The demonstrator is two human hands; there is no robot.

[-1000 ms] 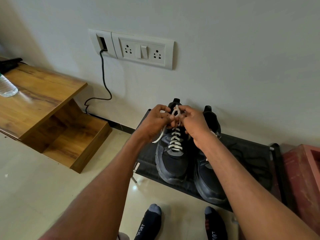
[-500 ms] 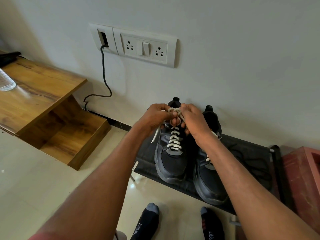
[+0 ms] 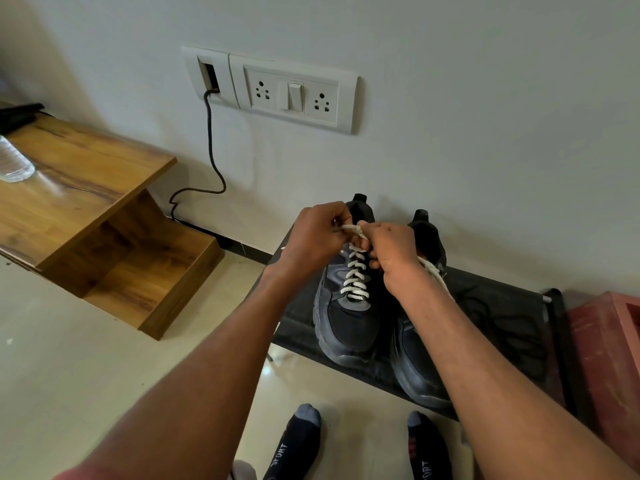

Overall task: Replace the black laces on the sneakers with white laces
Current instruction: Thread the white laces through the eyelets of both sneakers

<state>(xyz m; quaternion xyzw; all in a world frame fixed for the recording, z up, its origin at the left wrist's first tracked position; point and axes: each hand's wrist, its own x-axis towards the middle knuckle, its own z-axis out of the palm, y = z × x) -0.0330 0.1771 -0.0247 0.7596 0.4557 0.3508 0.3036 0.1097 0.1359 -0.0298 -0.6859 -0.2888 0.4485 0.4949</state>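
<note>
Already threaded in white, the left sneaker (image 3: 346,317) sits beside its pair, the right sneaker (image 3: 415,362), on a black rack (image 3: 502,317) against the wall. Its white lace (image 3: 355,275) crisscrosses up the tongue. Left hand (image 3: 311,237) and right hand (image 3: 391,251) each pinch the lace ends at the top with curled fingers, apparently mid-knot.

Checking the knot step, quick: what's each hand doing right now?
Left hand: fingers curled, pinching the white lace above the left sneaker.
Right hand: fingers curled, gripping the same lace.
</note>
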